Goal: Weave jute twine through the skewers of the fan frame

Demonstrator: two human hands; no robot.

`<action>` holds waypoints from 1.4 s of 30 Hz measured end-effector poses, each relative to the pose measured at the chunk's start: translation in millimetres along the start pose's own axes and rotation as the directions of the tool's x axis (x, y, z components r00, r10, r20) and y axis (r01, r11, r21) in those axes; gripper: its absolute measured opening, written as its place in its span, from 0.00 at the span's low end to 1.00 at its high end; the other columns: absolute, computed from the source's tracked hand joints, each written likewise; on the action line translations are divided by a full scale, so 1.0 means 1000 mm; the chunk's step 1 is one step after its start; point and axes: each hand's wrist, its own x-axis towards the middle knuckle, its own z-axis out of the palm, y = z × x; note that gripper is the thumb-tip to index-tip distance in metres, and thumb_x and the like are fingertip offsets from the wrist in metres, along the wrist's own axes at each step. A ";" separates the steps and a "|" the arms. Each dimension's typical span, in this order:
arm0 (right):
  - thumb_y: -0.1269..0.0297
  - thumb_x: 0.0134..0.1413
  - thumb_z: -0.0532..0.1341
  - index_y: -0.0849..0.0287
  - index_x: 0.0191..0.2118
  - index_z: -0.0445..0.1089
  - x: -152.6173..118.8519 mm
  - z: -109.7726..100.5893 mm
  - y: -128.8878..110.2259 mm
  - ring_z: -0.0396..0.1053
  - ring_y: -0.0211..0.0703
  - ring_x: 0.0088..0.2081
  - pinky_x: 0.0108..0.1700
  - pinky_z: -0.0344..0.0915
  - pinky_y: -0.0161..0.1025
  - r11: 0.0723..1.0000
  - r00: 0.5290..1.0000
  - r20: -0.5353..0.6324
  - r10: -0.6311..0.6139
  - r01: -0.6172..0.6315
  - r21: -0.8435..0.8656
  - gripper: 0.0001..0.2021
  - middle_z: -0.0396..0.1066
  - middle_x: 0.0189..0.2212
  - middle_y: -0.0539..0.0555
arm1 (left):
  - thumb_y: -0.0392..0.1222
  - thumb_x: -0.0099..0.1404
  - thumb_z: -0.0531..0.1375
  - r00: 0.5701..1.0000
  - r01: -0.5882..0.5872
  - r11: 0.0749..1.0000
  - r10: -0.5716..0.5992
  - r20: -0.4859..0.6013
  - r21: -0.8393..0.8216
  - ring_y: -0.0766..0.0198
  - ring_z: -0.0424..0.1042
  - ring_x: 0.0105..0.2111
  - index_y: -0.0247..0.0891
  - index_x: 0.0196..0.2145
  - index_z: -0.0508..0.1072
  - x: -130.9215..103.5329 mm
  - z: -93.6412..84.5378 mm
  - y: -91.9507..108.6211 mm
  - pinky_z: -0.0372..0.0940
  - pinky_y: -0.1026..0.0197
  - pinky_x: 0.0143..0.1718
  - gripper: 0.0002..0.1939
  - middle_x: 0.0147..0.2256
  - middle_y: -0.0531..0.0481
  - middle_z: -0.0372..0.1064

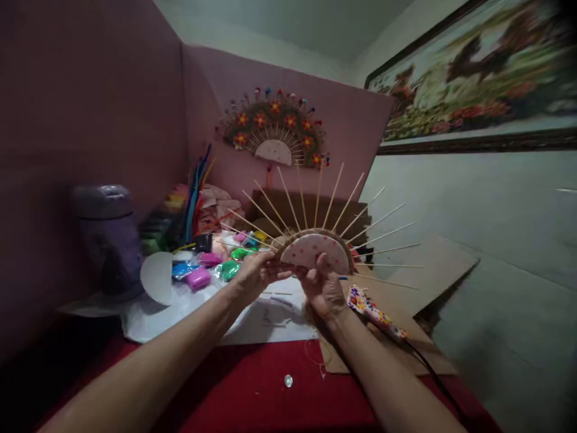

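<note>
A half-round piece [315, 251] covered in white cloth with pink dots is held up above the table, with several thin wooden sticks fanning out from its brown curved edge. My left hand [259, 270] grips its lower left corner with the fingers closed on it. My right hand [322, 288] holds the bottom edge near the middle, the thumb on the dotted cloth. On the pink wall behind hangs a finished-looking fan [274, 129] with orange flowers and a similar dotted centre.
Colourful packets [198, 278], a white paper half-disc [157, 278] and a purple bottle [110, 240] stand or lie at the left. A flower-patterned tool [376, 316] with a black cord lies on cardboard [433, 355] at the right. A small clear disc [288, 380] rests on the red cloth [252, 394].
</note>
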 end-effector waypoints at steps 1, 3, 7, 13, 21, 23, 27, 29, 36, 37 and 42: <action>0.59 0.38 0.70 0.58 0.31 0.73 0.000 0.001 0.001 0.72 0.41 0.37 0.40 0.71 0.37 1.000 1.000 0.008 -0.012 0.012 -0.003 0.12 0.77 0.32 0.50 | 0.31 0.60 0.52 1.000 0.002 1.000 -0.002 -0.005 0.001 0.54 0.76 0.32 0.25 0.33 0.73 0.000 0.000 0.000 0.70 0.53 0.38 0.10 0.29 0.36 0.76; 0.59 0.39 0.70 0.58 0.31 0.73 -0.001 0.001 0.001 0.72 0.41 0.37 0.38 0.71 0.37 1.000 0.999 0.014 -0.029 0.029 -0.008 0.12 0.76 0.32 0.50 | 0.31 0.60 0.53 1.000 0.002 1.000 -0.002 -0.010 0.001 0.55 0.76 0.31 0.25 0.33 0.73 0.000 0.000 0.001 0.70 0.54 0.37 0.10 0.29 0.36 0.76; 0.59 0.39 0.70 0.57 0.33 0.72 -0.002 0.002 0.002 0.71 0.40 0.34 0.35 0.70 0.35 0.999 0.999 -0.013 -0.033 0.033 -0.024 0.13 0.76 0.32 0.50 | 0.32 0.60 0.53 1.000 -0.012 1.000 0.012 -0.003 -0.002 0.56 0.76 0.30 0.26 0.32 0.73 -0.001 0.002 0.001 0.71 0.54 0.37 0.09 0.28 0.36 0.76; 0.58 0.40 0.69 0.58 0.36 0.72 -0.001 -0.001 0.002 0.70 0.40 0.34 0.36 0.70 0.37 0.999 0.999 0.006 -0.032 0.032 -0.032 0.16 0.75 0.32 0.51 | 0.33 0.61 0.53 0.999 -0.037 0.999 0.037 0.021 -0.008 0.54 0.76 0.31 0.26 0.32 0.73 -0.001 0.000 -0.001 0.71 0.54 0.36 0.10 0.28 0.35 0.76; 0.57 0.40 0.69 0.58 0.37 0.72 -0.001 0.001 0.002 0.71 0.41 0.35 0.38 0.69 0.37 0.999 0.999 -0.002 -0.035 0.035 -0.027 0.16 0.76 0.33 0.51 | 0.34 0.60 0.55 0.999 -0.043 0.999 0.044 0.031 -0.017 0.53 0.76 0.32 0.26 0.33 0.73 -0.001 -0.001 -0.002 0.70 0.53 0.39 0.09 0.29 0.35 0.76; 0.57 0.39 0.70 0.58 0.35 0.72 -0.001 0.001 0.002 0.71 0.40 0.34 0.36 0.70 0.37 0.999 0.999 -0.015 -0.038 0.038 -0.022 0.16 0.76 0.32 0.51 | 0.34 0.59 0.55 0.999 -0.047 0.999 0.047 0.021 -0.015 0.53 0.76 0.32 0.27 0.33 0.73 -0.002 0.000 -0.002 0.70 0.53 0.38 0.08 0.29 0.35 0.76; 0.57 0.38 0.70 0.58 0.35 0.72 -0.001 0.002 0.001 0.71 0.40 0.33 0.35 0.69 0.37 0.999 0.999 -0.035 -0.036 0.035 -0.009 0.17 0.76 0.31 0.51 | 0.34 0.60 0.56 0.997 -0.061 0.998 0.061 0.039 -0.019 0.53 0.76 0.32 0.27 0.33 0.74 -0.003 0.001 -0.004 0.70 0.53 0.39 0.09 0.30 0.35 0.76; 0.57 0.39 0.70 0.58 0.36 0.72 -0.001 0.002 0.001 0.71 0.40 0.33 0.35 0.69 0.36 1.000 0.999 -0.032 -0.028 0.028 -0.011 0.17 0.76 0.32 0.51 | 0.34 0.60 0.56 0.997 -0.070 0.997 0.071 0.042 -0.019 0.53 0.76 0.32 0.27 0.33 0.74 -0.003 0.002 -0.004 0.70 0.52 0.39 0.08 0.30 0.35 0.76; 0.58 0.41 0.69 0.59 0.36 0.72 -0.001 0.005 0.001 0.70 0.39 0.33 0.35 0.69 0.35 0.999 0.999 -0.025 -0.042 0.041 -0.009 0.15 0.76 0.31 0.50 | 0.34 0.60 0.56 0.995 -0.087 0.996 0.088 0.039 -0.017 0.53 0.76 0.32 0.28 0.33 0.72 -0.003 0.003 -0.005 0.70 0.53 0.37 0.07 0.29 0.36 0.76; 0.58 0.42 0.68 0.58 0.36 0.72 -0.001 0.005 0.001 0.70 0.39 0.33 0.34 0.69 0.35 0.999 0.999 -0.020 -0.040 0.040 -0.013 0.15 0.75 0.31 0.50 | 0.34 0.60 0.56 0.995 -0.091 0.996 0.092 0.040 -0.018 0.54 0.76 0.32 0.29 0.33 0.72 -0.003 0.003 -0.005 0.70 0.53 0.37 0.06 0.29 0.36 0.76; 0.58 0.43 0.68 0.58 0.36 0.72 -0.001 0.004 0.000 0.70 0.38 0.31 0.32 0.68 0.34 0.999 0.999 -0.007 -0.035 0.035 -0.020 0.14 0.75 0.29 0.49 | 0.34 0.60 0.56 0.992 -0.113 0.994 0.114 0.053 -0.011 0.53 0.77 0.32 0.31 0.34 0.69 -0.003 0.003 -0.006 0.71 0.54 0.35 0.04 0.30 0.37 0.77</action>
